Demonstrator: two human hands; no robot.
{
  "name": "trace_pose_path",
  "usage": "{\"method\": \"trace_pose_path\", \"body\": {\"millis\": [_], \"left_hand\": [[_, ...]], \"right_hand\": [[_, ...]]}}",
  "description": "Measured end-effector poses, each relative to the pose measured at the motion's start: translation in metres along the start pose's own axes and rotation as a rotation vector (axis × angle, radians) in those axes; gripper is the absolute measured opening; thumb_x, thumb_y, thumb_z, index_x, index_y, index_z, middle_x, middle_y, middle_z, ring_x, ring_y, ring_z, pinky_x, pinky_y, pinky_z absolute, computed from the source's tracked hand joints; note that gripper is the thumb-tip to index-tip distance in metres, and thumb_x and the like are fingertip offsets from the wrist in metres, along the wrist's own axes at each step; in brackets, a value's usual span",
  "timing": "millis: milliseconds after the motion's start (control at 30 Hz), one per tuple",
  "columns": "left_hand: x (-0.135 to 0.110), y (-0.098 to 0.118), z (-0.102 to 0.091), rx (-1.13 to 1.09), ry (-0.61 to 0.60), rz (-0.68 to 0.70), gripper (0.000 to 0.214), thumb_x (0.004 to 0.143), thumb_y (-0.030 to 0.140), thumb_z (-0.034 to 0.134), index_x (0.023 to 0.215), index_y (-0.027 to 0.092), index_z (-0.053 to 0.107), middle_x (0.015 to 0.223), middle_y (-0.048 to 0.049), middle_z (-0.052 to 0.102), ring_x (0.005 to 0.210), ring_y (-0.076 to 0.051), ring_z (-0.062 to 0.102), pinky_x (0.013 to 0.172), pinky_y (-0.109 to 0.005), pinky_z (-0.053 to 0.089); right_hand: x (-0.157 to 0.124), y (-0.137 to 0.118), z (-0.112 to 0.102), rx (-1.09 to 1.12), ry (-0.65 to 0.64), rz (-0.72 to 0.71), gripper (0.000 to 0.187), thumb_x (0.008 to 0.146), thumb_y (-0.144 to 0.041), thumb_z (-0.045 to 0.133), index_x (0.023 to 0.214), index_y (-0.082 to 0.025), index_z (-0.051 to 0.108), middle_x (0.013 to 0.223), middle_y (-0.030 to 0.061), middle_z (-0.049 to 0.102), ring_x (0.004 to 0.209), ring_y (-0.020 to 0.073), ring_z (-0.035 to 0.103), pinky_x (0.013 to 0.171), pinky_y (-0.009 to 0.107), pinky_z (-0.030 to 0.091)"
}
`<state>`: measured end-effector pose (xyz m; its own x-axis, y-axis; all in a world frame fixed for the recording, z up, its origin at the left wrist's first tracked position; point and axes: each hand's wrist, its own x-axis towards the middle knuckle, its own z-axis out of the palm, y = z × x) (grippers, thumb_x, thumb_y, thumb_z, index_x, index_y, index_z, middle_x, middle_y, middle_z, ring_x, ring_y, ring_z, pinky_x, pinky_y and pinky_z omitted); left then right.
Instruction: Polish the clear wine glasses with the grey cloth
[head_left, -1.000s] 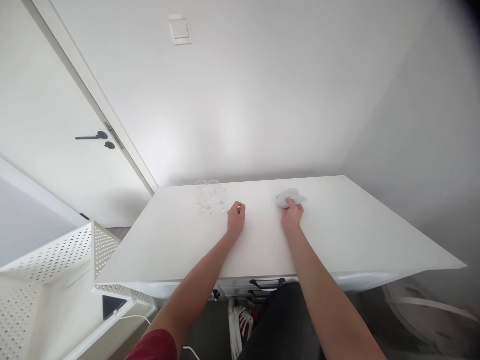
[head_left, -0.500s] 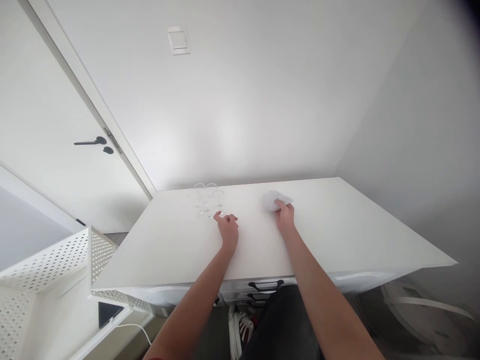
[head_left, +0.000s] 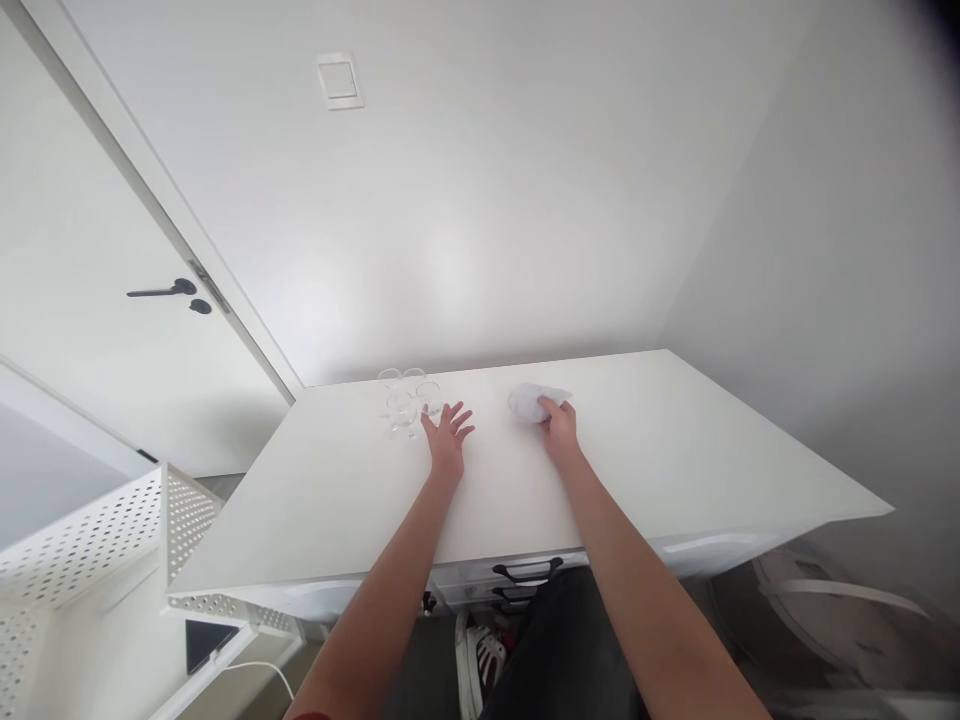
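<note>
Several clear stemmed glasses stand together near the back of a white table. My left hand is stretched out over the table with its fingers spread, just right of the nearest glass and holding nothing. My right hand rests on the table further right, its fingers closed on a crumpled white cloth.
A white wall with a light switch rises behind the table. A door with a dark handle is at left. A white perforated shelf unit stands at lower left. Drawer handles and a shoe show below the table's front edge.
My left hand has gone from a loose fist to spread fingers and moved left toward the glasses. My right hand has slid the cloth leftward along the table.
</note>
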<state>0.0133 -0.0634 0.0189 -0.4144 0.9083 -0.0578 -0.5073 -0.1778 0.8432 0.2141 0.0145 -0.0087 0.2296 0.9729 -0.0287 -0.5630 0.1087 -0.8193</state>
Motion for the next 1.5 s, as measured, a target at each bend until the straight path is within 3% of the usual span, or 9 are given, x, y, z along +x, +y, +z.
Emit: {"method": "trace_pose_path", "body": {"millis": [200,400,500,733,1000,1133,1267,1400,1500], "left_hand": [[0.001,-0.003,0.009,-0.110,-0.063,-0.019,0.051,0.097,0.058,0.053,0.135,0.025,0.041,0.139,-0.0173,0.060,0.117,-0.026,0.069,0.093,-0.040,0.059],[0.008,-0.029,0.059,-0.003,-0.311,0.041,0.052,0.095,0.054,0.061,0.137,0.027,0.048,0.132,-0.0148,0.061,0.113,-0.025,0.069,0.095,-0.042,0.057],[0.019,-0.046,0.074,0.125,-0.348,0.068,0.051,0.092,0.052,0.065,0.136,0.028,0.053,0.132,-0.0131,0.061,0.116,-0.024,0.067,0.097,-0.038,0.054],[0.039,-0.071,0.070,0.333,-0.389,0.207,0.048,0.098,0.057,0.052,0.137,0.028,0.053,0.126,-0.0113,0.065,0.123,-0.024,0.060,0.102,-0.042,0.048],[0.042,-0.073,0.069,0.367,-0.325,0.359,0.047,0.098,0.055,0.053,0.139,0.030,0.050,0.132,-0.0096,0.060,0.124,-0.022,0.058,0.105,-0.038,0.044],[0.043,-0.072,0.068,0.379,-0.292,0.366,0.046,0.097,0.053,0.056,0.137,0.030,0.051,0.135,-0.0096,0.057,0.123,-0.021,0.056,0.105,-0.037,0.044],[0.039,-0.068,0.067,0.425,-0.332,0.360,0.042,0.097,0.051,0.057,0.133,0.029,0.054,0.130,-0.0089,0.059,0.121,-0.022,0.056,0.104,-0.036,0.044],[0.033,-0.063,0.068,0.426,-0.382,0.339,0.036,0.101,0.052,0.046,0.123,0.027,0.059,0.126,-0.0082,0.060,0.110,-0.021,0.058,0.097,-0.036,0.047],[0.029,-0.060,0.070,0.431,-0.427,0.329,0.037,0.102,0.054,0.041,0.122,0.028,0.058,0.125,-0.0077,0.059,0.102,-0.020,0.058,0.091,-0.034,0.049]], "right_hand": [[0.007,0.006,-0.003,-0.048,-0.012,-0.037,0.041,0.064,-0.027,0.080,0.103,-0.016,0.070,0.110,0.0098,0.074,0.100,0.0229,0.069,0.081,0.033,0.058],[0.008,0.005,-0.006,-0.120,0.051,-0.185,0.043,0.072,-0.031,0.072,0.113,-0.019,0.068,0.115,0.0073,0.073,0.104,0.0219,0.067,0.088,0.034,0.054],[0.007,0.004,-0.005,-0.177,0.080,-0.273,0.040,0.075,-0.033,0.068,0.112,-0.018,0.069,0.113,0.0074,0.073,0.106,0.0218,0.065,0.094,0.034,0.050],[0.011,0.008,-0.007,-0.554,-0.067,-0.388,0.033,0.077,-0.032,0.063,0.105,-0.016,0.068,0.108,0.0105,0.073,0.098,0.0271,0.065,0.090,0.040,0.049],[-0.003,0.009,-0.002,-0.683,-0.106,-0.470,0.017,0.082,-0.035,0.067,0.084,-0.021,0.057,0.075,-0.0006,0.059,0.069,0.0168,0.050,0.068,0.032,0.042],[-0.008,0.007,0.003,-0.606,-0.187,-0.424,0.018,0.085,-0.036,0.068,0.084,-0.023,0.056,0.075,-0.0023,0.055,0.069,0.0156,0.046,0.070,0.032,0.042],[-0.015,0.000,0.007,-0.442,-0.256,-0.367,0.021,0.085,-0.035,0.069,0.099,-0.025,0.057,0.091,-0.0015,0.060,0.083,0.0170,0.052,0.079,0.031,0.046],[-0.022,-0.002,0.008,-0.247,-0.488,-0.100,0.059,0.081,-0.027,0.071,0.136,-0.033,0.050,0.112,-0.0006,0.065,0.099,0.0185,0.060,0.089,0.032,0.049],[-0.022,0.000,0.008,-0.119,-0.551,0.030,0.085,0.079,-0.025,0.072,0.154,-0.041,0.035,0.134,-0.0015,0.061,0.114,0.0182,0.059,0.100,0.034,0.048]]}}
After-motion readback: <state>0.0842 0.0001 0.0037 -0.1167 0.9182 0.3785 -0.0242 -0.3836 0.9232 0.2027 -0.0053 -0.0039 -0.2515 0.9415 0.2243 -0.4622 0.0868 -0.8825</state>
